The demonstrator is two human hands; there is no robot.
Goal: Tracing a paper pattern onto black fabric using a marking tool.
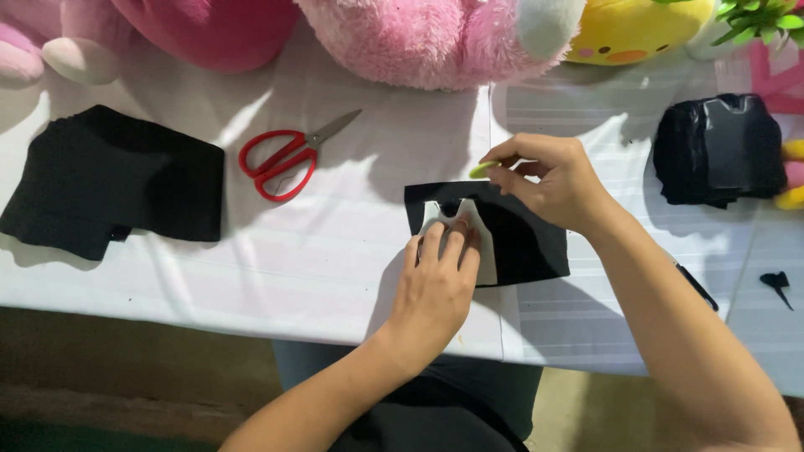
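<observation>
- Head view looks down on a tabletop [318,268] covered with a white cloth, the person seated at its near edge.
- The left hand [437,280] lies flat, fingers together and pressed down on a white paper pattern [481,238]; it grasps nothing, only pins the pattern in place.
- The white paper pattern sits on top of a small black fabric piece [528,238], which lies a little in from the near edge, roughly mid-table.
- The right hand [553,180] is pinched shut on a small yellow-green chalk [483,170], held between thumb and fingertips just above the far edge of the black fabric piece.
- Red-handled scissors [289,157] lie closed on the cloth, well to the left of the hands.
- A larger black cloth [109,184] lies near the left edge of the tabletop.
- A stack of black cut pieces [720,151] rests near the right edge.
- A small black scrap [777,280] lies toward the near right corner.
- Pink plush toys [419,38] and a yellow plush toy [632,29] line the far edge.
</observation>
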